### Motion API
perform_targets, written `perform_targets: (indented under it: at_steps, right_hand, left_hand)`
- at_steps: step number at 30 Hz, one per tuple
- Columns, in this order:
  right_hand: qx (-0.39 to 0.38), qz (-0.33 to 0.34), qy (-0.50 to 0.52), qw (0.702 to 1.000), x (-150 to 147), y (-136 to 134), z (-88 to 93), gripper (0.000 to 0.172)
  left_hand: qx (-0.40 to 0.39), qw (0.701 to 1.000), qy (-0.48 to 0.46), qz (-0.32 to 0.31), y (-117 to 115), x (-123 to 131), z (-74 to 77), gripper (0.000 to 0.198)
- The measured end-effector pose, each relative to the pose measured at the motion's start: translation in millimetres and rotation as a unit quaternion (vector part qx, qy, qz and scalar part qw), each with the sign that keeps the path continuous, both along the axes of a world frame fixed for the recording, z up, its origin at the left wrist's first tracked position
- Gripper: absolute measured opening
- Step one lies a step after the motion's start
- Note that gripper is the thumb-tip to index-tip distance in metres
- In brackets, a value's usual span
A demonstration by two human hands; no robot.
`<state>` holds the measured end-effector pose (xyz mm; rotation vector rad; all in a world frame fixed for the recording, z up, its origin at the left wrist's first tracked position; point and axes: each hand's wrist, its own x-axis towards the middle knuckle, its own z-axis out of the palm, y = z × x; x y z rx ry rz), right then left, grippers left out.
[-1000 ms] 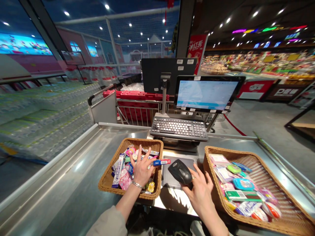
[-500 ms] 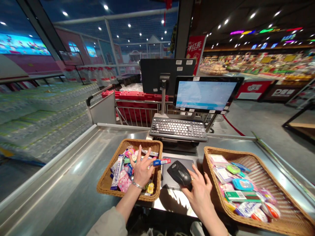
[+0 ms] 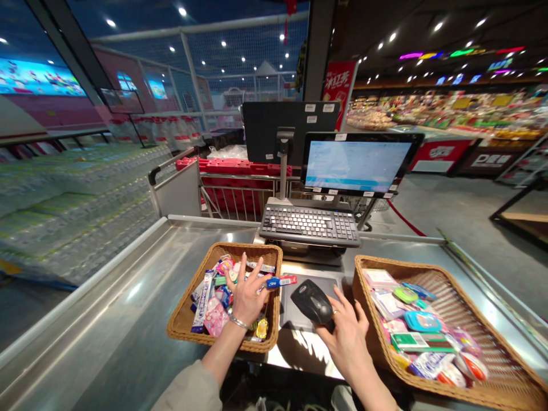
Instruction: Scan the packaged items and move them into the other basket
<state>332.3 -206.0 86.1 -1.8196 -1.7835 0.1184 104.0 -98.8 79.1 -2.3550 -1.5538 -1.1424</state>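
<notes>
My left hand (image 3: 247, 295) hovers over the left wicker basket (image 3: 186, 319) and pinches a small blue and red packet (image 3: 281, 281) between thumb and forefinger, its other fingers spread. The packet sticks out to the right, over the basket's rim. My right hand (image 3: 347, 337) grips a black barcode scanner (image 3: 313, 302) that points up and left toward the packet. A ring shows on one finger. Both hands are above a steel checkout counter (image 3: 128, 337).
The left basket holds several small snack packets; the right wicker basket (image 3: 483, 371) holds several more. Behind stand a keyboard (image 3: 310, 224), a lit till screen (image 3: 357, 165) and a second monitor's dark back (image 3: 274, 131). Red shopping baskets (image 3: 231, 166) sit beyond the counter.
Both hands have stayed almost still; the scanner and packet keep their places. Only the view has shifted slightly.
</notes>
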Motion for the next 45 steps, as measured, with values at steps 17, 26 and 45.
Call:
perform_targets:
  at_steps: [17, 26, 45]
  right_hand:
    - [0.006, -0.010, 0.004, 1.000, 2, 1, 1.3, 0.026]
    - [0.013, -0.024, 0.016, 1.000, 9, 0, -0.1, 0.029]
    - [0.026, -0.062, 0.016, 0.998, 34, -10, 1.8, 0.031]
  left_hand:
    - [0.010, 1.000, 0.003, -0.002, 3, 3, -1.0, 0.017]
    - [0.014, 1.000, 0.017, -0.012, 5, 10, 5.5, 0.016]
    - [0.012, 0.999, 0.019, -0.049, 8, 43, 17.9, 0.020]
